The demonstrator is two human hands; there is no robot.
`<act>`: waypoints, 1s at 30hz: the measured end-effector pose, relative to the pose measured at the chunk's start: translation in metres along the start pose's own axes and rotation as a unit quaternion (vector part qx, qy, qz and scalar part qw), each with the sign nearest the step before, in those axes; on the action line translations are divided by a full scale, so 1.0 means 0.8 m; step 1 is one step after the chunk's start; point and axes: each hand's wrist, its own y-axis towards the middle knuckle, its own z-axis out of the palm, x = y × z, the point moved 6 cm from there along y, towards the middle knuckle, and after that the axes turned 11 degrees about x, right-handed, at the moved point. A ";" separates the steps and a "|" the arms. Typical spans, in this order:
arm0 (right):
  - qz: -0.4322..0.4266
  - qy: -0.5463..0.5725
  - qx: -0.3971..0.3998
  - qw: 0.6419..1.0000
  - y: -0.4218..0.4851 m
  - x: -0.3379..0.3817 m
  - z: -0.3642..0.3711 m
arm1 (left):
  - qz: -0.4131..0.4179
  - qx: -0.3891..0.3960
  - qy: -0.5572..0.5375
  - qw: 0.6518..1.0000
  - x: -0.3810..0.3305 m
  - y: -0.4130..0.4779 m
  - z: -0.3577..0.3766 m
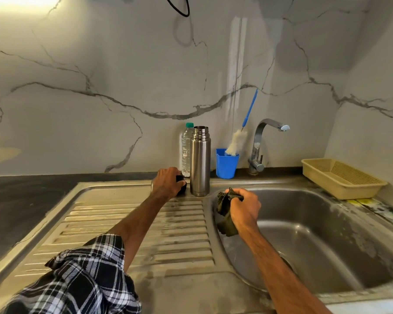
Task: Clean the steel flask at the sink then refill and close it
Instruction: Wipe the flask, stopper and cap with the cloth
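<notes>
Firmly curled, right fingers (238, 194) grip cloth (223, 208), left fingers (177, 180) a black cap (182, 189).

flask (200, 164) 1 | cap (182, 188) 1 | cloth (223, 206) 1 | bottle (185, 150) 1 | brush (237, 141) 1

The steel flask (200, 164) stands upright, uncapped, on the back rim of the sink (236, 182) (its dark cap (182, 188), seemingly, just left).

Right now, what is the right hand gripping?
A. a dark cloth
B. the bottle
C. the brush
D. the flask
A: the right hand grips a dark cloth over the sink, while the brush stands in the blue cup and the flask stands on the drainboard, next to the left hand, which holds a dark lid.
</notes>
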 end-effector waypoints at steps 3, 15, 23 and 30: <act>-0.001 0.007 0.001 1.000 0.000 0.003 0.001 | 0.006 0.006 0.011 1.000 0.008 0.000 -0.002; 0.011 0.052 -0.007 0.999 -0.001 0.003 0.002 | -0.016 0.062 0.047 0.997 0.065 -0.024 -0.013; 0.024 0.037 -0.025 0.999 -0.002 0.005 -0.009 | 0.007 -0.040 -0.091 0.995 0.049 -0.087 -0.033; 0.082 -0.034 -0.060 0.994 -0.020 0.000 -0.033 | 0.134 0.091 -0.187 0.969 -0.070 -0.139 0.008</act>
